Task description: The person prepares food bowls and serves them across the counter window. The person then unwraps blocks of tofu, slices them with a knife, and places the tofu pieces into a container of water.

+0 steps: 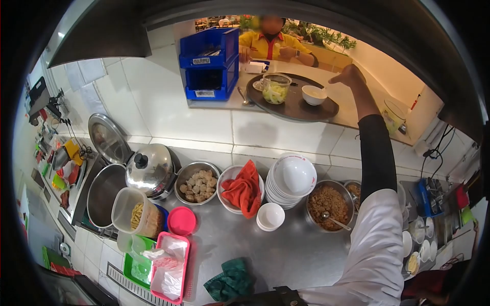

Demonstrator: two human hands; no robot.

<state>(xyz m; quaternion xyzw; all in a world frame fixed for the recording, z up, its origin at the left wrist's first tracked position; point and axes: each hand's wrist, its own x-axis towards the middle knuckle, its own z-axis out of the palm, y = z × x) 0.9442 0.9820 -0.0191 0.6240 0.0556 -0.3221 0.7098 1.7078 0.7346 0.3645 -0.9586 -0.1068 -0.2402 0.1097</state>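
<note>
My right hand (351, 77) reaches over the serving ledge, just beyond the right rim of a dark round tray (311, 113). Its fingers are apart, with nothing visible in them. On the tray, nearest to this hand, stands a small white bowl (313, 96). To the bowl's left are a clear tub of pale green pieces (276, 91) and a small white dish (259, 85) partly behind the tub. My left hand is out of view.
Stacked white bowls (291, 178), a pot of brown food with a spoon (326, 204), a bowl with a red cloth (242, 189) and a lidded pot (149, 171) line the steel counter. Blue bins (210, 64) stand left of the tray. A person in yellow (255, 43) is across the ledge.
</note>
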